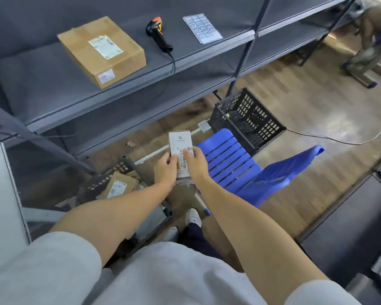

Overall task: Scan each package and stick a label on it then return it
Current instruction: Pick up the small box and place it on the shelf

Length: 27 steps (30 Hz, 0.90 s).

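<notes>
A person stands facing a grey metal shelf (128, 89), seen from a camera on their head. Below the shelf's front edge, both hands hold one small white package (180, 150) upright in the air. The left hand (165, 170) grips its left side, fingers curled around the edge. The right hand (195, 162) grips the right side, thumb pressing flat on a small barcode label (189, 149) at the package face.

On the shelf, well above the hands, lie a brown cardboard box (101, 51) with a label on top, a black and orange handheld scanner (157, 33) to its right, and a sheet of labels (202, 28) further right. Nobody touches them.

Under the shelf, to the left of the hands, a dark crate (110, 175) holds more brown packages. To the right sit a blue plastic chair (231, 159) and a black crate (249, 119).

Judging by the thumb on the label, this package looks to be at the sticking stage. It has not yet been returned, and the packages in the crate probably await their turn.
</notes>
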Available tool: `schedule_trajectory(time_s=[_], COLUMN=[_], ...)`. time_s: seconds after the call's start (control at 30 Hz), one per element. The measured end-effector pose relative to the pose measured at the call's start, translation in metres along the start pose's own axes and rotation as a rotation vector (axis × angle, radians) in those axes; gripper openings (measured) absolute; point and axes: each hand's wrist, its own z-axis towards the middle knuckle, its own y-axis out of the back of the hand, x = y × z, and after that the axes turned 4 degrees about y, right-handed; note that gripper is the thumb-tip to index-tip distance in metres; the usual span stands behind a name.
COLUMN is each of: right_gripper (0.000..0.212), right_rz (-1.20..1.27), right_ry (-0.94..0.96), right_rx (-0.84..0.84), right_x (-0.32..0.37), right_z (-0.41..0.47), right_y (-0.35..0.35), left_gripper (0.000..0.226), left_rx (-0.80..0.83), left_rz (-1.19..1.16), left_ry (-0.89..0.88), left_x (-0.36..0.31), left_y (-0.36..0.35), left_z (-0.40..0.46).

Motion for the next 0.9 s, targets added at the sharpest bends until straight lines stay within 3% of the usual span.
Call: schedule_trajectory(time_s=[0.17, 0.33, 0.63, 0.9], right_gripper=[0.024, 0.035, 0.035, 0.038], right_rz=[-0.008, -0.027, -0.009, -0.056], right_ry=[0.019, 0.047, 0.081, 0.059], right_rx=[0.099, 0.161, 0.23, 0.247], right_x=[0.021, 0.036, 0.062, 0.085], right_z=[0.038, 0.074, 0.121, 0.164], right_y=[-0.001, 0.007, 0.007, 0.0], left_gripper=[0.032, 0.035, 0.031, 0.029], left_rx=[-0.097, -0.173, -0.261, -0.191], left_rz=[-0.066, -0.133, -0.211, -0.206], left_ry=[0.039, 0.072, 0.059, 0.1], left_x=[-0.019, -0.044, -0.075, -0.1], left_y=[-0.004, -0.019, -0.025, -0.02], left_z=[0.029, 0.05, 0.083, 0.127])
